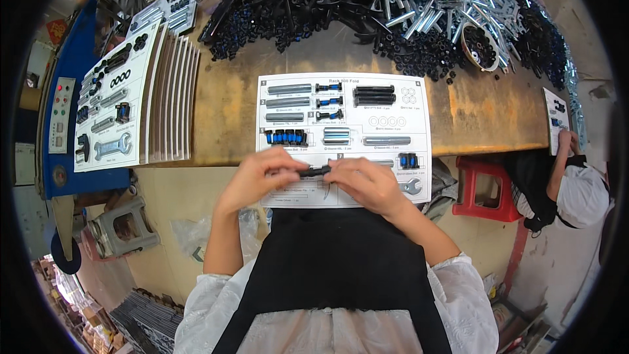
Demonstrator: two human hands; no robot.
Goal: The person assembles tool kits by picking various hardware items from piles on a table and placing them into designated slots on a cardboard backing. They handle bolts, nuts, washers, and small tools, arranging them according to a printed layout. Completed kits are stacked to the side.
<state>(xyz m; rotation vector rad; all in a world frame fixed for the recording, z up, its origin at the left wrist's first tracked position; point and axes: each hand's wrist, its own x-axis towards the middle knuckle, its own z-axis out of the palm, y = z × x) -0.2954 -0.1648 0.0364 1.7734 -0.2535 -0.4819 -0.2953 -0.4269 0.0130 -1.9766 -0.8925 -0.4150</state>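
Observation:
My left hand (264,174) and my right hand (368,185) meet above the lower part of a white printed card (423,134) at the table's front edge. Between their fingertips is a short black bolt (314,172), pinched from both sides; the fingers partly cover it. On the card lie silver sleeves (288,90), black bolts with blue thread patches (286,137) and longer black bolts (373,95). A wrench (411,187) shows at its lower right, and I cannot tell whether it is printed. My hands hide part of the bottom rows.
Heaped black bolts and nuts (282,19) and silver sleeves (426,13) cover the table's far side, with a small bowl of black parts (479,46). Stacked cards (177,98) stand left. A co-worker (583,193) handles another card at right, near a red stool (485,190).

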